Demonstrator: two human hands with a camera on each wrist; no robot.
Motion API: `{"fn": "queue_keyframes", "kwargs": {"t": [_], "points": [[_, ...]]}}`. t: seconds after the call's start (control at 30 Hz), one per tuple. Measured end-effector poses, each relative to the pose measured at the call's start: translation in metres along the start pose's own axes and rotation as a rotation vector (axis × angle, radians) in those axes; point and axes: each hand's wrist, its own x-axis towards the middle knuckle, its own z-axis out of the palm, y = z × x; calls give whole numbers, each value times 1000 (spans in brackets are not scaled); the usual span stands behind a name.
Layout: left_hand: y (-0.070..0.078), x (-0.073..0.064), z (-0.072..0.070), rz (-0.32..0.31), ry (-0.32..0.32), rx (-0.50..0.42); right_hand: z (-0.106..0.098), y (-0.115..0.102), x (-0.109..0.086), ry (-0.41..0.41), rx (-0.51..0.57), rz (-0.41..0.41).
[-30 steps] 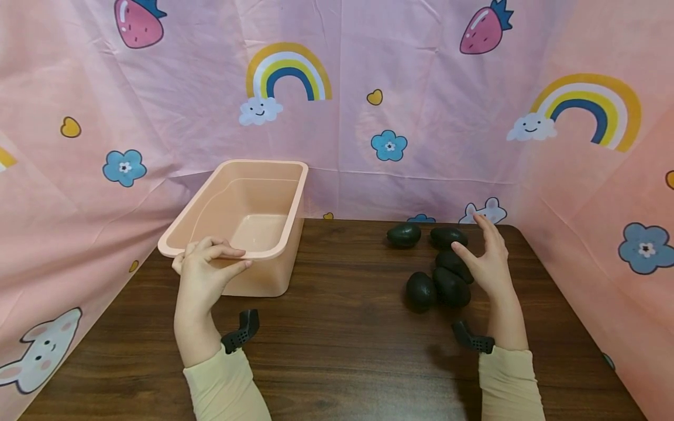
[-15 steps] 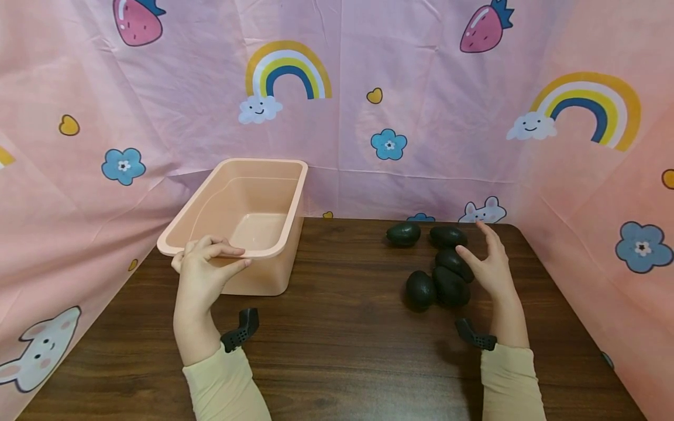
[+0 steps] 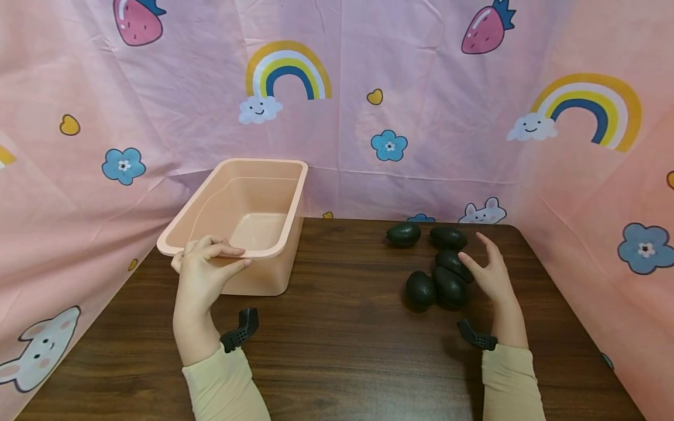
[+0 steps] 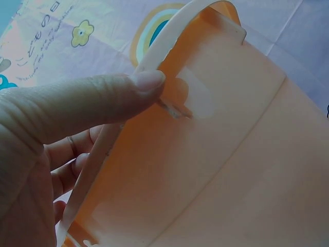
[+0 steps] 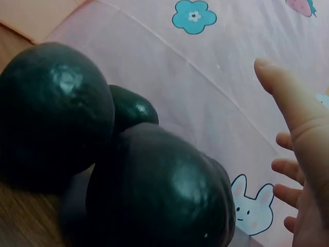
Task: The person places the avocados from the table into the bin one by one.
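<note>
On the left of the table stands a peach plastic bin [image 3: 263, 279], its visible inside bare. My left hand [image 3: 202, 275] pinches the bin's near rim, with the thumb [image 4: 97, 103] against the outer wall and the fingers over the rim. Several dark green avocados lie at the right: a rear-left avocado [image 3: 403, 234], a rear-right avocado [image 3: 448, 238], and a nearer cluster with a front avocado [image 3: 450, 287] and a round-looking avocado [image 3: 420, 290]. My right hand [image 3: 495, 278] is raised just right of this cluster, thumb and fingers spread, holding nothing.
A dark wooden table [image 3: 347, 351] carries everything. Patterned pink and lilac cloth [image 3: 347, 134] hangs behind it and along both sides, close to the bin's far end. Black wrist mounts [image 3: 476, 336] sit on both forearms.
My right hand has sunk slightly and shifted a little to the right, beside the avocados. The left hand and the bin have stayed in place.
</note>
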Motion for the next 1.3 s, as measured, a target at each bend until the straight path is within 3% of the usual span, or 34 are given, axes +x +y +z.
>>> {"fn": "queue_keyframes", "kwargs": {"t": [1.3], "points": [[-2, -1, 1, 3, 1, 4, 11, 40, 0, -109, 33, 136]]}}
